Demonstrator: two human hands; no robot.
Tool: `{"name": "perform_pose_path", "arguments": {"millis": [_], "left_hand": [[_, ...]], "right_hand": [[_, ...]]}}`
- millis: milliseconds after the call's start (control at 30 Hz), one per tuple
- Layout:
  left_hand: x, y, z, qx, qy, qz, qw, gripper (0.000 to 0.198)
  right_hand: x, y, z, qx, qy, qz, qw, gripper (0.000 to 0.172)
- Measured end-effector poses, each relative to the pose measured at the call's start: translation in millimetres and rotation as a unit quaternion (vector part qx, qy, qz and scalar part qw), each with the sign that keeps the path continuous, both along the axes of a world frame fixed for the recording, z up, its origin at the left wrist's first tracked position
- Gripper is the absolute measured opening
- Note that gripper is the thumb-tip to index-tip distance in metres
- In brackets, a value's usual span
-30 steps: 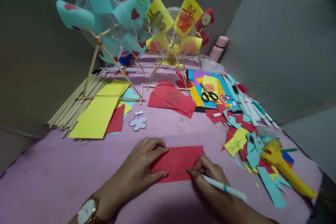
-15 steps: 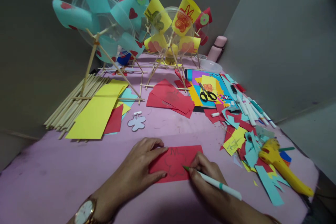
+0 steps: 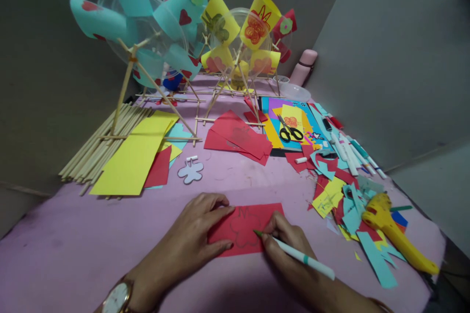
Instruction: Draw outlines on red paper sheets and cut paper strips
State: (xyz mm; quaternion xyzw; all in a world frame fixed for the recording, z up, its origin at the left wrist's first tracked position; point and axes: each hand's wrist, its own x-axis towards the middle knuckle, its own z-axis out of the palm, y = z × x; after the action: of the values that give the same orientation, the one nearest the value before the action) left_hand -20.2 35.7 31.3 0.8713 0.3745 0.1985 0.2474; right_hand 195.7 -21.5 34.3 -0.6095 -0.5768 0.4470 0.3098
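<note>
A piece of red paper (image 3: 244, 227) lies on the pink tabletop with a butterfly outline drawn on it in dark line. My left hand (image 3: 200, 227) rests on the paper's left side, thumb and fingers apart, pressing it flat. In my right hand (image 3: 284, 242) is a white marker (image 3: 306, 257) with a green tip, pinched between thumb and fingers. Its tip touches the paper at the right part of the outline. A butterfly-shaped cutout (image 3: 191, 172) lies beyond my left hand, with a small white cap beside it.
Sticks (image 3: 106, 144) and yellow paper (image 3: 135, 156) lie at left. Stick-framed wheels with paper blades (image 3: 127, 78) stand behind. Red sheets (image 3: 237, 137), scissors (image 3: 290, 132), markers (image 3: 347, 151), paper scraps (image 3: 352, 210) and a yellow glue gun (image 3: 396, 234) are at centre and right.
The marker in my right hand has shifted slightly left and up along the outline. My left hand stays in place on the paper.
</note>
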Motion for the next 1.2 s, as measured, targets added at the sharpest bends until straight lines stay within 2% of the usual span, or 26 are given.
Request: {"name": "perform_pose_path", "arguments": {"millis": [300, 633, 1033, 1200], "left_hand": [[-0.8, 0.0, 1.2, 0.004, 0.015, -0.011, 1.000, 0.044], [0.4, 0.6, 6.4, 0.018, 0.058, -0.038, 0.997, 0.028], [1.5, 0.3, 7.3, 0.014, 0.059, -0.037, 0.997, 0.032], [1.5, 0.3, 10.2, 0.014, 0.061, -0.038, 0.997, 0.030]], "right_hand": [[0.7, 1.0, -1.2, -0.004, 0.002, 0.005, 1.000, 0.012], [0.6, 0.8, 1.8, 0.000, 0.000, 0.015, 1.000, 0.011], [0.5, 2.1, 0.8, 0.006, 0.016, 0.021, 1.000, 0.012], [3.2, 1.7, -2.1, 0.007, 0.063, -0.029, 0.998, 0.013]]}}
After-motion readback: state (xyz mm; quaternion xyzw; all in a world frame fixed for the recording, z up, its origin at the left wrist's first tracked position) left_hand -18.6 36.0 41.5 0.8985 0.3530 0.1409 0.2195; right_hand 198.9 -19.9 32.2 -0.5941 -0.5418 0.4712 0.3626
